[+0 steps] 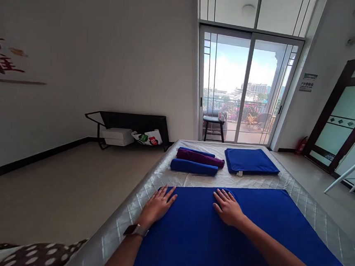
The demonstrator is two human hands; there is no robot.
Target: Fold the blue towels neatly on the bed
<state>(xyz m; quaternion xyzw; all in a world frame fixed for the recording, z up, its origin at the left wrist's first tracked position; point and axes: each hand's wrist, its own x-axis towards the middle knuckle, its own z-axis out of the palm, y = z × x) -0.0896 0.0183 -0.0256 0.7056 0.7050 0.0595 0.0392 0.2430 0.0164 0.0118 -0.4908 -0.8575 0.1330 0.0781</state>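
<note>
A blue cloth (pixel 193 238) lies spread flat on the pale quilted mattress (pixel 127 205). My left hand (pixel 158 203) rests on its far left corner, palm down with fingers stretched out. Flat near the middle of the far edge is my right hand (pixel 227 207), its fingers also extended. Neither hand grips anything. Beyond the cloth, to the left, lie a purple rolled cloth (pixel 200 157) and a blue rolled cloth (pixel 194 166), with another blue roll (pixel 197 151) partly hidden behind. A folded blue cloth stack (pixel 251 160) sits to their right, a white tag showing at its near edge.
A low black rack (pixel 131 122) holding a white box (pixel 117 136) and a printed bag (pixel 148 137) stands by the left wall. Glass sliding doors (pixel 246 89) are beyond the mattress. White stool legs (pixel 348 172) are at right; brown polka-dot fabric (pixel 45 257) lies lower left.
</note>
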